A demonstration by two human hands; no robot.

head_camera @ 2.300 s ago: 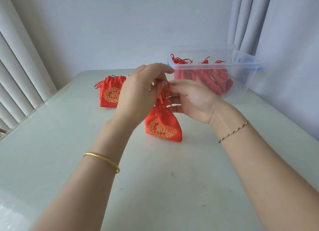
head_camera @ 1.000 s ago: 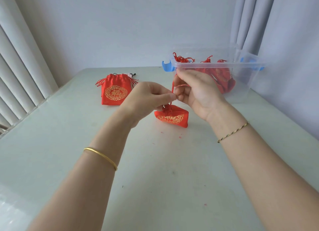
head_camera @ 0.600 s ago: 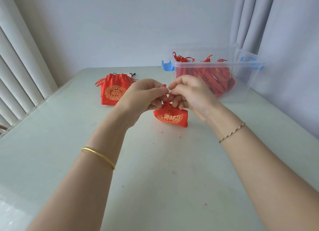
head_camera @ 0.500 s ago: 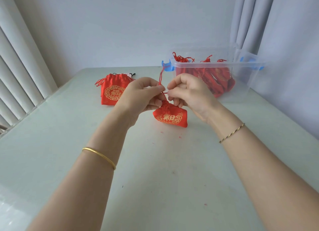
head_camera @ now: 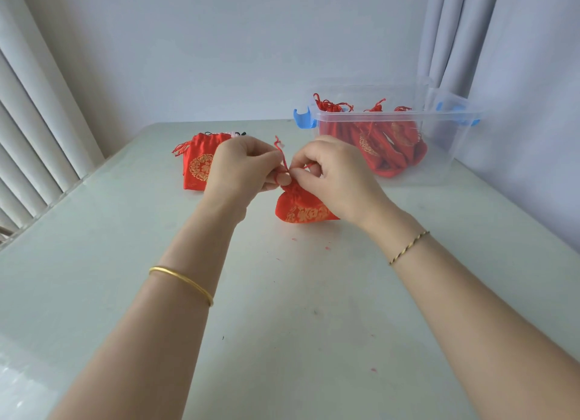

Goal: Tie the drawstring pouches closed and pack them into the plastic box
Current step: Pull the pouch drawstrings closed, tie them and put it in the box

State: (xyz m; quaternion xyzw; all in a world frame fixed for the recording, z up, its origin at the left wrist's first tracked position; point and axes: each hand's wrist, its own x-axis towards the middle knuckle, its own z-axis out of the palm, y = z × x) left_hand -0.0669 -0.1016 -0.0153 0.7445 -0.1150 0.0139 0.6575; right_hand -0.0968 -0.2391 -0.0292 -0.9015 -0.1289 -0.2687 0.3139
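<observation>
Two hands meet over the red pouch (head_camera: 301,212) in the middle of the table (head_camera: 282,319). I see the left hand (head_camera: 241,165) and right hand (head_camera: 340,176) each pinching its red string (head_camera: 283,157). The left hand hides part of the spare pouches (head_camera: 197,165) behind it. Back right, the clear box (head_camera: 445,156) holds more packed pouches (head_camera: 389,146).

Glossy red satin-like cloth pouch (head_camera: 301,211) with gold print. Far right, a clear smooth plastic box (head_camera: 439,156). Smooth, faintly shiny pale table (head_camera: 282,310).
</observation>
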